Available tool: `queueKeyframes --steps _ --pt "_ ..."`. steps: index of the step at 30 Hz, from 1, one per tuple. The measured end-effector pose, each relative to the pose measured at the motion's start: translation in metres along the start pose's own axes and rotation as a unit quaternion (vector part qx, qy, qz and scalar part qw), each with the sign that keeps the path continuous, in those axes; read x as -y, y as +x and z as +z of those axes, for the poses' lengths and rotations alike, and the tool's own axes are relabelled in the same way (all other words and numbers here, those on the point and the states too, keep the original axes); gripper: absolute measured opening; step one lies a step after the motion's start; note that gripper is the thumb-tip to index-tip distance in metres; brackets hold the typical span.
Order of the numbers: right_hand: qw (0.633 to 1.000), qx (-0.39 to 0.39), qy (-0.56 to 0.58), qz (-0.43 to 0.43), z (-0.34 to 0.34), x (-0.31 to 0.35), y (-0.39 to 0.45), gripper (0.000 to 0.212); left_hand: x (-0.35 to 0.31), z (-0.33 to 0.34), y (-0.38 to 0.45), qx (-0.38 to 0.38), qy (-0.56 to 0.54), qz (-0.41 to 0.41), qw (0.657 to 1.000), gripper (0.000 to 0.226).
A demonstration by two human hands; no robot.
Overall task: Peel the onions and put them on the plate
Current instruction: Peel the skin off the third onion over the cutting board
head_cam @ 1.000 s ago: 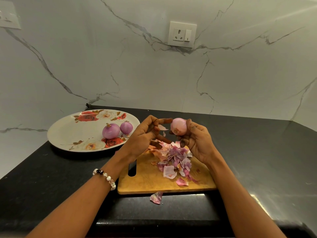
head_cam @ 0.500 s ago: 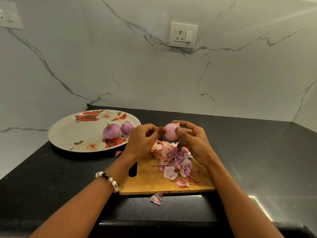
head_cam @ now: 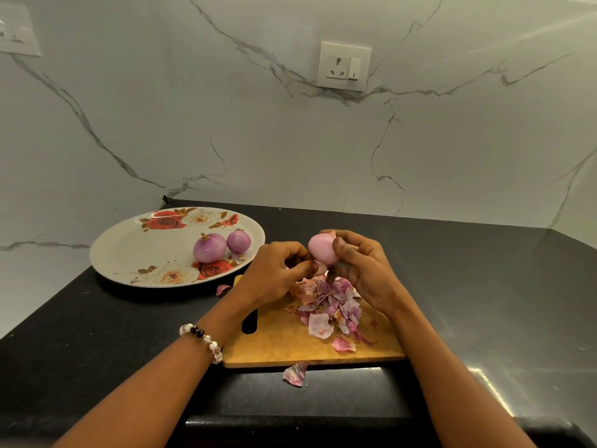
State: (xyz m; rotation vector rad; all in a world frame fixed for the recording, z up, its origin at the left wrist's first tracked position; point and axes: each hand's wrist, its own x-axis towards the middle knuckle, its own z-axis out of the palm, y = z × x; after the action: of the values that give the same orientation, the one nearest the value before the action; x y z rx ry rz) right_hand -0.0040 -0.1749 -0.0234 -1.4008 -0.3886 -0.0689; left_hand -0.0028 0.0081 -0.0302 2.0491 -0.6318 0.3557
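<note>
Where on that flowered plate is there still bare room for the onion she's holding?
The plate's left and middle are bare, between the rose prints at its far and near rims. Its right side is crowded: two onions sit side by side there. The board is bare only at its near left; peels cover its far middle.

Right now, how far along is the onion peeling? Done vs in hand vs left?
Done: two peeled purple onions sit on the white floral plate.
In hand: the right hand holds a third pale pink onion above the wooden cutting board; the left hand pinches a strip of skin at its base.
Left: finish peeling it and plate it. No unpeeled onions are in view; the heap of loose skins remains.
</note>
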Motion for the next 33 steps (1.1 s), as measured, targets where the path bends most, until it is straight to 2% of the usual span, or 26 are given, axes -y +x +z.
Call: queueKeyframes --steps 3,7,12,17,20,25,33 --pt "1.000 -0.018 0.022 0.003 -0.002 -0.001 0.001 0.032 0.000 -0.001 -0.001 0.006 0.005 0.016 1.000 0.001" --pt "0.996 -0.053 0.071 0.021 -0.003 0.000 0.002 0.026 -0.001 -0.002 -0.001 -0.010 -0.010 0.021 1.000 0.005" --pt "0.999 -0.031 0.019 0.025 -0.003 -0.002 0.002 0.022 0.005 -0.003 0.002 -0.064 0.053 0.057 0.995 0.015" --pt "0.999 -0.017 0.025 0.027 -0.003 0.001 0.000 0.035 0.008 -0.001 0.004 -0.130 0.093 0.087 0.983 0.009" --pt "0.998 -0.014 0.042 0.037 -0.001 0.001 0.001 0.030 0.006 0.000 0.005 -0.161 0.095 0.124 0.974 0.015" --pt "0.996 0.003 0.076 0.047 -0.001 0.001 0.001 0.027 -0.001 0.000 0.003 -0.157 0.070 0.159 0.972 0.019" --pt "0.998 0.015 0.041 0.037 0.000 0.002 0.000 0.038 -0.001 0.001 0.002 -0.179 0.078 0.138 0.971 0.015"
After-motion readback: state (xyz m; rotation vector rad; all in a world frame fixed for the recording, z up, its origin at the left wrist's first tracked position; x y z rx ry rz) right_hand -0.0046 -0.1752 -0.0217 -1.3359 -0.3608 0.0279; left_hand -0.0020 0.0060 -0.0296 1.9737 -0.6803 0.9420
